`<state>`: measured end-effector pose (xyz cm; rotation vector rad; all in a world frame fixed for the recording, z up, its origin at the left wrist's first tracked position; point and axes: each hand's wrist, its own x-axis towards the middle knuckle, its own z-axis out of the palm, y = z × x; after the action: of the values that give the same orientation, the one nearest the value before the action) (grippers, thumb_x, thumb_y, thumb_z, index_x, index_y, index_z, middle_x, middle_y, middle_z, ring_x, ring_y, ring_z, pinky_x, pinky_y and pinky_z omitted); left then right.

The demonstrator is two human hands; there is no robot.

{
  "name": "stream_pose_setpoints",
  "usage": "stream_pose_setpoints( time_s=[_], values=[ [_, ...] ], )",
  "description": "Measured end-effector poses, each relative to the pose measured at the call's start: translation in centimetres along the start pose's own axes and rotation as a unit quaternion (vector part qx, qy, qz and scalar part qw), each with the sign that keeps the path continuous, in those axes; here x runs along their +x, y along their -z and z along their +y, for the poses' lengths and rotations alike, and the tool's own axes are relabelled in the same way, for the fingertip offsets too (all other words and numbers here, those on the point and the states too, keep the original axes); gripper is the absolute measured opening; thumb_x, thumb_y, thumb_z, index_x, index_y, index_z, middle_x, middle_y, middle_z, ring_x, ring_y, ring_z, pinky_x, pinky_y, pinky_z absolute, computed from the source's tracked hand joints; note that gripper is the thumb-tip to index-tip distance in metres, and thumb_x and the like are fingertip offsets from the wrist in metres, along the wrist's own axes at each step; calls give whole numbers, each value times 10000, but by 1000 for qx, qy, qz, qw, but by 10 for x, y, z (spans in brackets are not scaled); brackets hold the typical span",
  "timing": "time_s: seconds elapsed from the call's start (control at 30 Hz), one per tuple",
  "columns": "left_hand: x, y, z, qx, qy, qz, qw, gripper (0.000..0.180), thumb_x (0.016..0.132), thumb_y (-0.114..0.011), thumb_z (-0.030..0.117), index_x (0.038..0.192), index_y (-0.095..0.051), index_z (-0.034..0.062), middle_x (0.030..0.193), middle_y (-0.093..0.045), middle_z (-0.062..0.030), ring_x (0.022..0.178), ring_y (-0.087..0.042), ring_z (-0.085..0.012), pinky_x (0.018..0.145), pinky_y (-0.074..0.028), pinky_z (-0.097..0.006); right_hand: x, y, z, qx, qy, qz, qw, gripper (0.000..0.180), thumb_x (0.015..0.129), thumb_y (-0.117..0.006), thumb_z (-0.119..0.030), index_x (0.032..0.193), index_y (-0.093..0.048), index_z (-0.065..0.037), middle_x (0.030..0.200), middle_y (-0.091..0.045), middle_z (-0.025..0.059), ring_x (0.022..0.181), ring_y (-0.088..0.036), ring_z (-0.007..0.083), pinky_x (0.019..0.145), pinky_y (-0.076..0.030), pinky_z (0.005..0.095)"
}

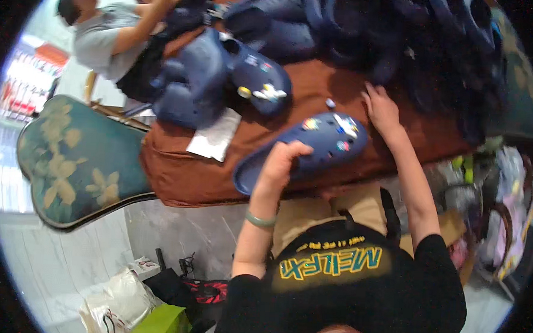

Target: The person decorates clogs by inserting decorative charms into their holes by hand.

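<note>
A navy blue clog [324, 148] with several colourful charms on its toe lies tilted over the cloth in front of me. My left hand [284, 161] grips it near the heel strap, thumb on the upper. Beyond the toe, my right hand [380, 112] reaches over the brown cloth, fingers stretched out and apart, with nothing visible in them. A small pale charm [330, 102] lies on the cloth to its left. Farther left stands another navy clog [261, 77] with yellow and white charms on it.
Brown cloth [183, 175] covers the table. Many plain navy clogs [367, 28] are heaped along the far side. A white paper [215, 134] lies near the left pile. A co-worker [114, 38] works at the far left. Bags [124, 297] sit on the floor at lower left.
</note>
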<state>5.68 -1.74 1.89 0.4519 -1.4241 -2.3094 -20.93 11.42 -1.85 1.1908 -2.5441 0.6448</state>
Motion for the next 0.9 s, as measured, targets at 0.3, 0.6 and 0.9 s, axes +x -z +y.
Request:
stream_pose_setpoints(
  time_s=[0.3,0.6,0.9],
  values=[
    [4,12,-16,-24,74,-28,997,232,824,-543,159,922,-674,-5,879,-679,-67,843,-621,-149,810,-462,-280,-24,12,15,269,-16,77,960,126,823,-643,-87,945,-643,-55,943,-623,90,833,-631,228,734,-505,313],
    [17,5,9,-121,122,-7,985,236,815,-566,59,991,-631,-83,968,-673,-126,870,-658,-196,823,-512,-314,-86,76,-78,379,75,76,919,191,707,-741,-7,872,-668,-70,854,-617,66,803,-614,204,698,-493,295],
    [9,-5,4,-143,146,11,979,176,836,-576,71,941,-650,-49,935,-670,-93,839,-646,-158,807,-504,-290,-99,41,-111,307,250,197,897,260,653,-772,-65,882,-658,-111,834,-612,25,735,-584,212,683,-481,345]
  ],
)
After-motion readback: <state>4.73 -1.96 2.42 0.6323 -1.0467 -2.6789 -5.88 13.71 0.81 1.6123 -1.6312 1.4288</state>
